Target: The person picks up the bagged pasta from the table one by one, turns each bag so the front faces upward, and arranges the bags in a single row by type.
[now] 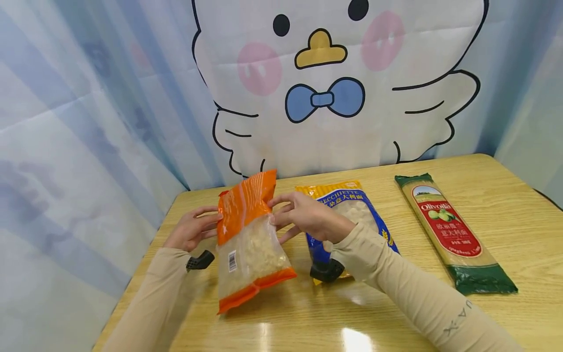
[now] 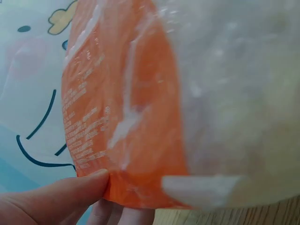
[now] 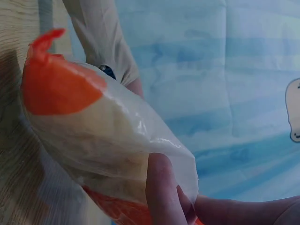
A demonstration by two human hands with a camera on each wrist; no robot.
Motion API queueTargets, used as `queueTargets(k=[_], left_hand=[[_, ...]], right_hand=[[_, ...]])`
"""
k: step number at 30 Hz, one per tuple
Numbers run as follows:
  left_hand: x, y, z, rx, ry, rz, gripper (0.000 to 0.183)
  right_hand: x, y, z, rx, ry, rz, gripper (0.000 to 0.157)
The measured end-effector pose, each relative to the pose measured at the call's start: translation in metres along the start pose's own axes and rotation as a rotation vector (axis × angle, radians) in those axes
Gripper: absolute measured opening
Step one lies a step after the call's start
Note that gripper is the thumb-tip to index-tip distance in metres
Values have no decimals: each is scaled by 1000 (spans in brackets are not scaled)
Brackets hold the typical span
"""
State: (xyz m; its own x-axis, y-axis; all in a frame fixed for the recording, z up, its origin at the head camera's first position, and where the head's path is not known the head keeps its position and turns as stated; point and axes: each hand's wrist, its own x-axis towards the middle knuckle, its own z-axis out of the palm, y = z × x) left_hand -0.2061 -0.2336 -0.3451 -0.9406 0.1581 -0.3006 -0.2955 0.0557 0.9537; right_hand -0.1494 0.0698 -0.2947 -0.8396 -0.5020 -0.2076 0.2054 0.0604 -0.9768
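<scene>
An orange and clear plastic bag of pale dry pasta pieces (image 1: 252, 244) leans back over the table's left part, its back label with barcode facing me. My left hand (image 1: 193, 229) holds its left edge; in the left wrist view the thumb (image 2: 89, 185) lies on the printed orange film with fingers behind. With my right hand (image 1: 308, 217) I pinch the opposite edge near the orange band. The right wrist view shows fingers (image 3: 161, 192) against the clear film. Behind my right wrist lies a blue and yellow orecchiette bag (image 1: 352, 208), partly covered by the hand and sleeve.
A long green-ended spaghetti pack (image 1: 453, 230) with a red label lies at the right of the wooden table (image 1: 519, 210). Behind the table hangs a curtain (image 1: 334, 142) with a cartoon bird. Light reflects off the table's front.
</scene>
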Motion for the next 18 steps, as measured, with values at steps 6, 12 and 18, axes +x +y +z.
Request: queueTargets(k=[6, 12, 18], left_hand=[[2, 1, 8, -16, 3, 23, 59], [3, 1, 12, -40, 15, 50, 53], [4, 1, 17, -69, 4, 36, 49]], right_hand=[[-6, -10, 5, 13, 0, -32, 41], [-11, -18, 9, -18, 4, -62, 41], [-12, -23, 9, -10, 25, -61, 42]])
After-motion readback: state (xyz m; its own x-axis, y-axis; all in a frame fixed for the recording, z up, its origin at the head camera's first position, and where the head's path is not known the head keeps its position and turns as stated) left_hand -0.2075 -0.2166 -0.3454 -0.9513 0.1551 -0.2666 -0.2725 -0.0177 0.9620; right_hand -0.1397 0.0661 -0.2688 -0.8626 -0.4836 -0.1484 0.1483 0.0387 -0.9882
